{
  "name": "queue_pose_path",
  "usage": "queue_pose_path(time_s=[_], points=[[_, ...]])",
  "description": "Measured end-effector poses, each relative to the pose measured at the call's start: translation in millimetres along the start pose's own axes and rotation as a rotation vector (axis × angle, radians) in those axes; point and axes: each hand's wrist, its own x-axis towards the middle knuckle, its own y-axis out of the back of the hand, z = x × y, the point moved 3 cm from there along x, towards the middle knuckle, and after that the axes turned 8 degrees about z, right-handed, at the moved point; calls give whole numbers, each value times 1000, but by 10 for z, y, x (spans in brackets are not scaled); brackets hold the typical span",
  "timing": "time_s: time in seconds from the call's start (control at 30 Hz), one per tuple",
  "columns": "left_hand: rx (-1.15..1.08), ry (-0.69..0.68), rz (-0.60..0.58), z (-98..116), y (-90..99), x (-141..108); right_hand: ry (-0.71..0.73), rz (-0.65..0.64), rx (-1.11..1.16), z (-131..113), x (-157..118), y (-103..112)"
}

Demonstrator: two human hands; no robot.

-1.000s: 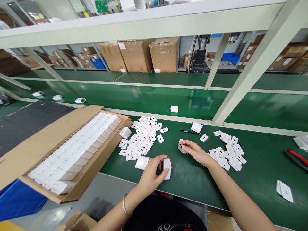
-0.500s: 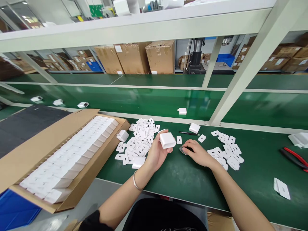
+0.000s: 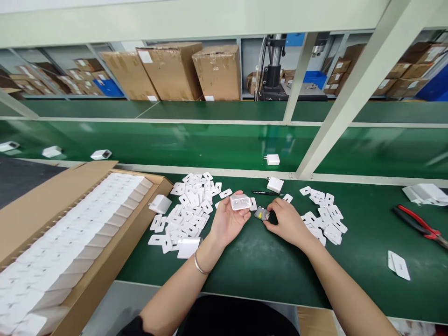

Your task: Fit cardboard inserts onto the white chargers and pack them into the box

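My left hand [image 3: 228, 219] holds a white charger housing [image 3: 240, 202], its open hollow side facing me. Just right of it, my right hand [image 3: 285, 218] pinches a small grey circuit module [image 3: 262, 213] with a yellow patch between thumb and fingers. The module and housing are apart. A pile of white slotted plates [image 3: 191, 205] lies left of my left hand, and a smaller group of plates [image 3: 324, 214] lies right of my right hand. Behind my hands are a black pen [image 3: 264, 192] and a white charger with prongs [image 3: 275, 185].
An open cardboard box [image 3: 140, 233] with rows of white housings fills the left. Red-handled pliers [image 3: 418, 223] and two loose plates [image 3: 398, 265] lie at the right. A slanted metal post [image 3: 336, 121] rises behind the bench. Another charger [image 3: 272, 159] sits on the green conveyor.
The housing in my left hand has turned so its hollow side shows. My right hand has lifted the grey module, which now shows more fully. The view has shifted and tilted down.
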Motion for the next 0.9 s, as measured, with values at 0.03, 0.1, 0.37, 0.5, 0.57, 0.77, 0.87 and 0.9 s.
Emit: queue_pose_path(time_s=[0.03, 0.1, 0.37, 0.5, 0.57, 0.77, 0.87, 0.9], points=[[-12, 7, -13, 4, 1, -7, 6, 8, -15, -11, 4, 10], [-22, 11, -41, 1, -3, -22, 5, 36, -20, -23, 9, 51], [89, 17, -82, -87, -29, -62, 6, 83, 208, -13, 13, 203], [114, -6, -101, -84, 0, -49, -33, 96, 347, 26, -5, 180], [124, -32, -74, -76, 29, -34, -56, 220, 418, 38, -24, 210], [150, -65, -33, -99, 61, -9, 42, 448, 661, -90, -137, 307], [143, -38, -66, -116, 41, -17, 158, 392, 599, -224, -194, 307], [142, -31, -79, -116, 34, -22, 192, 382, 560, -263, -208, 307]])
